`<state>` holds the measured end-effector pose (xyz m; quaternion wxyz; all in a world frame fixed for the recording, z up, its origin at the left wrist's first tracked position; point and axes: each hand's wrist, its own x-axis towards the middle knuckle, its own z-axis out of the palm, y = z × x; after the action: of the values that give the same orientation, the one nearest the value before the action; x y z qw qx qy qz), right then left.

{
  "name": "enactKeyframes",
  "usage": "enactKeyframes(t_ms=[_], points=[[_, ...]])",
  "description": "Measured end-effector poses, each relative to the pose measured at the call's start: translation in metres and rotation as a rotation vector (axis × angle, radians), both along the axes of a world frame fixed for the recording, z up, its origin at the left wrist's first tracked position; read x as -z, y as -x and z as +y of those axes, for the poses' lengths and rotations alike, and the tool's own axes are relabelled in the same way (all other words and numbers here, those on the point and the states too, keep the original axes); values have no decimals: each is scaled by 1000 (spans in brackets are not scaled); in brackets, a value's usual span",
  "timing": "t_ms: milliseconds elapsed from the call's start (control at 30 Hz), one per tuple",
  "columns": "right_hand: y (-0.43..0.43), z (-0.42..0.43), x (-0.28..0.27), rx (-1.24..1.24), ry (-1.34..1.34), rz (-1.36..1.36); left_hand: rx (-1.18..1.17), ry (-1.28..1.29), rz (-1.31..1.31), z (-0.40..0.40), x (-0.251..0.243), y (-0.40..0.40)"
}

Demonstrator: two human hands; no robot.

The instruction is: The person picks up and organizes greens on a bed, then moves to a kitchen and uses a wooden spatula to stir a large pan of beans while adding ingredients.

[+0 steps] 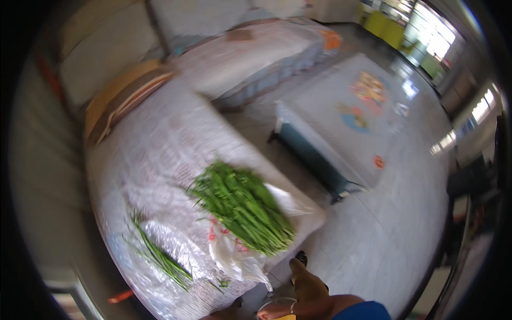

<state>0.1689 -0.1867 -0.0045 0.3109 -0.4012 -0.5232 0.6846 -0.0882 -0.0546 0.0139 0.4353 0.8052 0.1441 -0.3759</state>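
My right hand [273, 311], with a band at the wrist, is at the bottom edge beside the thin curved rim or handle [280, 299] of a container. Something yellow [287, 317] shows under it; whether the fingers grip anything is unclear. My left hand is out of view. Before me, a large bunch of long green leafy stalks [244, 208], like garlic chives, lies on a white plastic bag [236, 258] with red print. A smaller bunch of thin green stalks [162, 254] lies to its left on the clear plastic-covered bed-like surface [160, 156].
Short green scraps [223, 283] lie near the front edge. A striped cushion [128, 100] rests at the far left. Beyond are a covered couch [256, 60] and a low table [320, 104] with blue sides. My leg [310, 280] stands on the grey floor [384, 240].
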Motion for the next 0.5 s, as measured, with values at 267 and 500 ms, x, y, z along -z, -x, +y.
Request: enactKeyframes(t_ms=[267,500], points=[[-97,-93,-174,467,124,-316,-245,345,-241,-82,-190,-263],[-227,-180,-325,1048,237,-380,-55,350,-377,-142,-254,-424]])
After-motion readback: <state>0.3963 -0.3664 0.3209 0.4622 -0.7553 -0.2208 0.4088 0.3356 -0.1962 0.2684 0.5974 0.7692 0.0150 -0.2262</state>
